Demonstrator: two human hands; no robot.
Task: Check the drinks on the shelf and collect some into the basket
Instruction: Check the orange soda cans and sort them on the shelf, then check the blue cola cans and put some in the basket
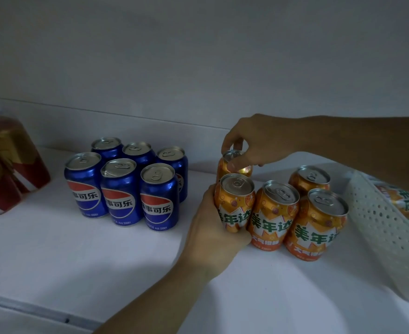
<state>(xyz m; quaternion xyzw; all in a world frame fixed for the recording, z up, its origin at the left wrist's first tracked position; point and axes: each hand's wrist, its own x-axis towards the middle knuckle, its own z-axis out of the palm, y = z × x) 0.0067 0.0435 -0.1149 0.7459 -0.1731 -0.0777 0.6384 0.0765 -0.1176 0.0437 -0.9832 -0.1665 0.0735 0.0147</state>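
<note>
Shelf (54, 261): white, lit dimly; front edge nearest the viewer.

Left hand (213, 227): reaching in from below, wrapped around the side of the front orange can (234, 201); fingers curled round the far side and out of sight, so the closure reads as a firm grasp.

Orange cans: five standing upright, packed close together. Two more front cans (274, 213) and (319, 222) stand just beside the held one; one stands behind at (309, 177).

Basket (379, 225): white, perforated, at the right edge of the shelf, just beside the orange group. One orange can (403, 201) already lies on its side within.

Rear orange can (234, 165): tilted slightly. Right hand (259, 138) comes over from the right, fingertips pinching its rim from above, hand otherwise half open.

Blue cans (124, 184): six, upright, tight block, well apart from the orange group, untouched.

Bottles (6, 165): amber, red-labelled, far left, blurred.

Handling note, as judgement: lift each can straight up before moving sideways, so the neighbours do not topple. The rim pinch looks weak; shifting to the can's body would be safer. Lay cans in the basket beside the one there.
</note>
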